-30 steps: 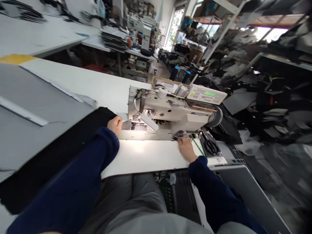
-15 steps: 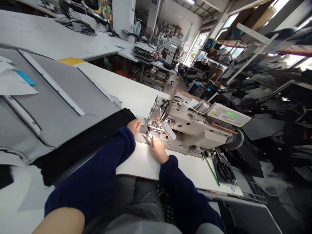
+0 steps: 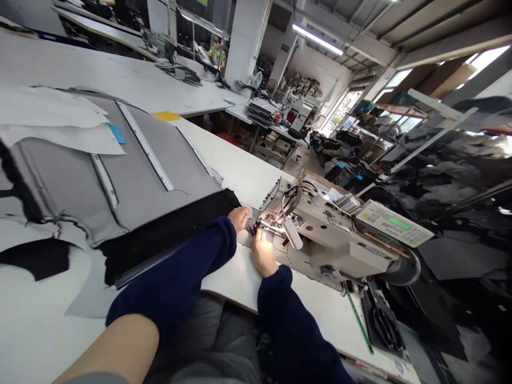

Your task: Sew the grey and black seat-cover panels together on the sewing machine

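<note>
My left hand (image 3: 239, 218) is closed at the sewing machine's left end, its fingers pinched on the edge of a small grey piece of fabric (image 3: 248, 228). Close by, my right hand (image 3: 263, 255) is also closed, fingertips beside the lit needle area of the sewing machine (image 3: 332, 234); what it grips is hidden. A large grey panel (image 3: 144, 208) with white strips and a black fabric border (image 3: 168, 234) lies left of my hands. My left forearm crosses over the black border.
White sheets (image 3: 60, 120) cover the panel's far left. A black cut piece (image 3: 38, 258) lies on the left table. Right of the machine are a green stick (image 3: 358, 317) and a black pouch (image 3: 382, 322). A person (image 3: 217, 56) sits far back.
The view has turned up and left, so things appear further right and lower. My right hand has moved closer to the needle area; the shiny metal thing at its fingertips no longer shows.
</note>
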`<act>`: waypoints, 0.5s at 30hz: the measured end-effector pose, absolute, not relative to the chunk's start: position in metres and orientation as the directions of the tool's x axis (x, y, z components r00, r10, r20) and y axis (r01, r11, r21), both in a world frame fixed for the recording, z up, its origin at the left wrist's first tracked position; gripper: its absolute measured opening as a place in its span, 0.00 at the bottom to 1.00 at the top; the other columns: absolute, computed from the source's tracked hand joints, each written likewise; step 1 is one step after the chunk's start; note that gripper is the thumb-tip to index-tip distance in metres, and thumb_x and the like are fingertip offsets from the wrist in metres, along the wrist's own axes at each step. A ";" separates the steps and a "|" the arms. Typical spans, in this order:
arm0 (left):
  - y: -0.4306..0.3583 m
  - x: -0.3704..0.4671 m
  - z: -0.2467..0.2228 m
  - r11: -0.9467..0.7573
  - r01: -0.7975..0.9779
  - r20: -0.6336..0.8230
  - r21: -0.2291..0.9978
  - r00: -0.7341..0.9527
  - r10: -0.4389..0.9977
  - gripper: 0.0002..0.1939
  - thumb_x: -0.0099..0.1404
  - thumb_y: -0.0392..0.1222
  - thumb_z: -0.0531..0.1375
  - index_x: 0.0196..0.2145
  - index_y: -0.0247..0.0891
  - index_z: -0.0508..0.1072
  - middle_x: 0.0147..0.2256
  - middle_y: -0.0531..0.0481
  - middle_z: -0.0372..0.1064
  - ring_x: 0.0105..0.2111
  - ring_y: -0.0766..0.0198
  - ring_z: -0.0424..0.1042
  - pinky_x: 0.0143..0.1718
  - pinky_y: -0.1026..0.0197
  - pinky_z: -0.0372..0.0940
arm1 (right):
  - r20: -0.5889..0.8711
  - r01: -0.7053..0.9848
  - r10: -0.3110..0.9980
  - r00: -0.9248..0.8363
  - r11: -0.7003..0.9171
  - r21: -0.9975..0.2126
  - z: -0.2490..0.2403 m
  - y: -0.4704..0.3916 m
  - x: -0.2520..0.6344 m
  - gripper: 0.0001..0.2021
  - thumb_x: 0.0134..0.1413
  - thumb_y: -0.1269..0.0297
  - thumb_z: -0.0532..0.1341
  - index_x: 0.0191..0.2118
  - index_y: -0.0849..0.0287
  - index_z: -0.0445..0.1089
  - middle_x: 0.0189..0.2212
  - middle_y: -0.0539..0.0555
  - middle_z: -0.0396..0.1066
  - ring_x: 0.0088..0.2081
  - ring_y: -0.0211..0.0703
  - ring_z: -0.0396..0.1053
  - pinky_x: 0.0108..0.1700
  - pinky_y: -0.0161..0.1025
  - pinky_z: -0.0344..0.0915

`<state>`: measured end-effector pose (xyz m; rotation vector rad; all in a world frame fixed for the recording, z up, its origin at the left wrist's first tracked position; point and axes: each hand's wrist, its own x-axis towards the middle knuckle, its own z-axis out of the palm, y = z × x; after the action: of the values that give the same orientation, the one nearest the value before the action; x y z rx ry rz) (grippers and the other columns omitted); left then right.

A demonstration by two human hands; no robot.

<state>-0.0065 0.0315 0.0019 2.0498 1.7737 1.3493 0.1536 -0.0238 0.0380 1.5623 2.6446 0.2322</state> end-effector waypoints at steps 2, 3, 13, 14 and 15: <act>0.032 -0.005 0.002 -0.302 0.743 0.536 0.597 -0.089 0.840 0.09 0.62 0.34 0.47 0.28 0.38 0.64 0.28 0.48 0.65 0.31 0.61 0.65 0.37 0.59 0.60 | 0.030 0.867 0.877 -0.479 0.468 0.171 0.038 -0.022 0.153 0.25 0.54 0.79 0.49 0.59 0.74 0.52 0.43 0.69 0.66 0.30 0.44 0.72 0.31 0.39 0.69; 0.032 -0.005 0.002 -0.297 0.746 0.534 0.596 -0.092 0.840 0.09 0.62 0.33 0.47 0.28 0.38 0.65 0.28 0.48 0.65 0.31 0.61 0.65 0.37 0.59 0.60 | 0.030 0.864 0.875 -0.484 0.472 0.174 0.039 -0.020 0.151 0.25 0.54 0.80 0.49 0.59 0.75 0.52 0.43 0.70 0.66 0.30 0.44 0.72 0.31 0.39 0.69; 0.024 -0.007 0.016 -0.245 0.812 0.474 0.530 -0.044 0.879 0.13 0.64 0.33 0.45 0.33 0.36 0.68 0.33 0.41 0.68 0.37 0.55 0.67 0.41 0.54 0.60 | 0.035 0.844 0.848 -0.529 0.522 0.122 0.039 -0.029 0.154 0.22 0.54 0.80 0.48 0.56 0.71 0.57 0.43 0.67 0.67 0.34 0.45 0.72 0.35 0.41 0.69; 0.020 -0.005 0.018 -0.270 0.817 0.466 0.510 0.001 0.885 0.13 0.64 0.35 0.46 0.34 0.36 0.69 0.34 0.41 0.68 0.37 0.55 0.67 0.41 0.54 0.60 | 0.053 0.845 0.847 -0.530 0.522 0.116 0.036 -0.037 0.169 0.23 0.55 0.79 0.47 0.58 0.70 0.54 0.43 0.67 0.67 0.36 0.45 0.72 0.36 0.41 0.69; 0.015 -0.002 0.019 -0.298 0.819 0.455 0.490 0.051 0.889 0.13 0.65 0.36 0.46 0.35 0.37 0.70 0.34 0.42 0.69 0.36 0.56 0.68 0.40 0.54 0.61 | 0.081 0.850 0.848 -0.524 0.515 0.110 0.033 -0.045 0.186 0.24 0.57 0.78 0.46 0.60 0.69 0.53 0.44 0.66 0.67 0.37 0.46 0.72 0.36 0.40 0.69</act>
<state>-0.0018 0.0146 0.0194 2.2039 1.7989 1.0801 0.1862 -0.0449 0.0332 1.5405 2.7485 0.2146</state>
